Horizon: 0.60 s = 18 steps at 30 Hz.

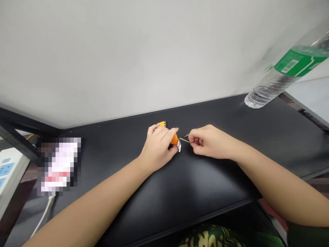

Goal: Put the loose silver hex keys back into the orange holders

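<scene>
On the black table, near the wall, my left hand lies closed over an orange holder with small metal keys sticking out of both ends. Most of the holder is hidden under my fingers. My right hand is closed in a pinch on a thin metal hex key, whose tip meets the holder's right end. Both hands rest on the table top.
A clear plastic bottle with a green label stands at the back right. A blurred-out flat object with a white cable lies at the left, beside a white power strip. A pale wall rises behind the table.
</scene>
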{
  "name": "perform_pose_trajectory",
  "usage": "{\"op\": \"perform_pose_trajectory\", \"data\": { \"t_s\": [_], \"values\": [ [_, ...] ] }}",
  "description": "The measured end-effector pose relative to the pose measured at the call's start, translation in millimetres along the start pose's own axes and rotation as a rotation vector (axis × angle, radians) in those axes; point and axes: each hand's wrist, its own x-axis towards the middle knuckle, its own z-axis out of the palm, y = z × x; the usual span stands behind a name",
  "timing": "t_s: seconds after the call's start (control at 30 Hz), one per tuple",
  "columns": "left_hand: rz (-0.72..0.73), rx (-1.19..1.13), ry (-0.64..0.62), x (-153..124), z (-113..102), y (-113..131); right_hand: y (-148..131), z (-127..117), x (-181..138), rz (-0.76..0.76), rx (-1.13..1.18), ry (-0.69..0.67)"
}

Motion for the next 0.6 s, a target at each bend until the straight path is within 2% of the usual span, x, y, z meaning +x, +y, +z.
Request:
{"op": "perform_pose_trajectory", "data": {
  "t_s": [0.17, 0.27, 0.43, 0.6],
  "values": [
    [0.025, -0.004, 0.002, -1, -1, 1, -4, 2, 0, -0.005, 0.089, 0.029],
    [0.037, 0.017, 0.0, -1, -2, 1, -4, 1, -2, 0.065, 0.203, 0.013],
    [0.077, 0.064, 0.0, -1, -3, 5, -3, 5, 2, 0.355, 0.697, -0.034],
    [0.092, 0.04, 0.001, -3, -3, 8, -1, 24, 13, 0.414, 1.09, -0.004]
  ]
}}
